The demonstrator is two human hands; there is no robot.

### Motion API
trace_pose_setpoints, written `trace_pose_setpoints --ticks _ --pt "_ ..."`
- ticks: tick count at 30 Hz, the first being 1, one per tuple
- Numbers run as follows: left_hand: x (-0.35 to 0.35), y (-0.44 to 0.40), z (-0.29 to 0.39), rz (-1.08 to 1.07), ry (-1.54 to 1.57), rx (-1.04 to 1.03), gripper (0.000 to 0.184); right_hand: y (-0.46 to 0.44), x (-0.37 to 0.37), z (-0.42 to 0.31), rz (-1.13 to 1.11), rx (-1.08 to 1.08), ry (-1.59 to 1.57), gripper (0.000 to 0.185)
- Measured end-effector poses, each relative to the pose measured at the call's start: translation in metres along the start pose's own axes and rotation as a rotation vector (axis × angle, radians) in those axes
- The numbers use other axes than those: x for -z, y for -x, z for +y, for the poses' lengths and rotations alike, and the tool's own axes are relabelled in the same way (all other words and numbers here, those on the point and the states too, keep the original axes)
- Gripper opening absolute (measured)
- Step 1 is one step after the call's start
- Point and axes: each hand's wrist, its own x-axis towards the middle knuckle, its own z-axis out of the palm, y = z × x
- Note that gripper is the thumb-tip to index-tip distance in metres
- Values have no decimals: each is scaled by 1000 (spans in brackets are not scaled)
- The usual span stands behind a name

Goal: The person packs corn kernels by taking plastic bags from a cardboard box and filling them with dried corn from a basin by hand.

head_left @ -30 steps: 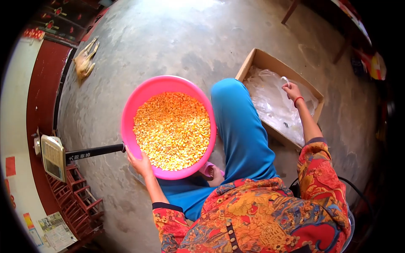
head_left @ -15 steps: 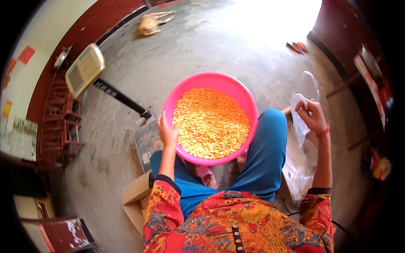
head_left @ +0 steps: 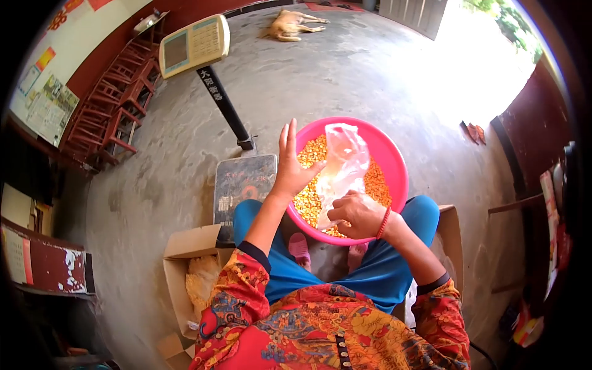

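Observation:
A pink basin of yellow-orange corn kernels rests at my knees. A clear plastic bag hangs over the kernels, its lower end at my right hand. The fingers of that hand are closed on the bag. My left hand is raised by the basin's left side, fingers and thumb spread, holding nothing. Whether it touches the rim I cannot tell.
Left of the basin stands a platform scale with its display on a post. Open cardboard boxes flank my legs; the left one holds a yellowish filled bag. Wooden stools line the wall. A dog lies farther back.
My right hand has brought the plastic bag from the right side to over the basin. My left hand has let go of the rim and opened. The view has shifted.

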Motion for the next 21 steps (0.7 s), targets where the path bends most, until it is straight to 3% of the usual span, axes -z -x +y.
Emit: trace_pose_setpoints --ticks 4,5,6,8,9,11,14,15,16,17,18,20,21 --pt "-5 6 9 -12 -2 45 101 15 -10 0 -95 -35 28 11" --pt "-8 7 11 18 -91 -3 89 20 -11 2 -90 -51 9 11" --pt "-8 8 8 21 -90 4 89 24 -10 2 -86 -67 -13 11" --pt "-10 9 -2 -151 74 217 70 34 -1 0 -78 -93 -29 13" --pt "-19 13 -26 -4 43 125 46 38 7 -5 -43 -209 -60 18" --pt "-11 17 -35 -108 -25 190 40 49 8 4 34 -342 -84 35" --pt "-11 27 -47 -273 -141 215 24 64 4 18 171 -543 13 39" --pt "-17 32 -53 -284 345 456 22 67 4 21 209 -654 -47 43" --pt "-13 31 -38 -280 836 685 21 66 5 21 241 -694 14 35" --pt "-7 31 -21 -217 1049 825 20 69 2 29 293 -670 28 26" --pt "-5 33 -18 -219 1049 826 20 73 -4 40 346 -647 42 17" --pt "-1 36 -16 -199 1331 806 25 76 -12 52 461 -658 -32 8" --pt "5 36 -9 -248 1249 861 30 78 -17 59 572 -663 -108 6"
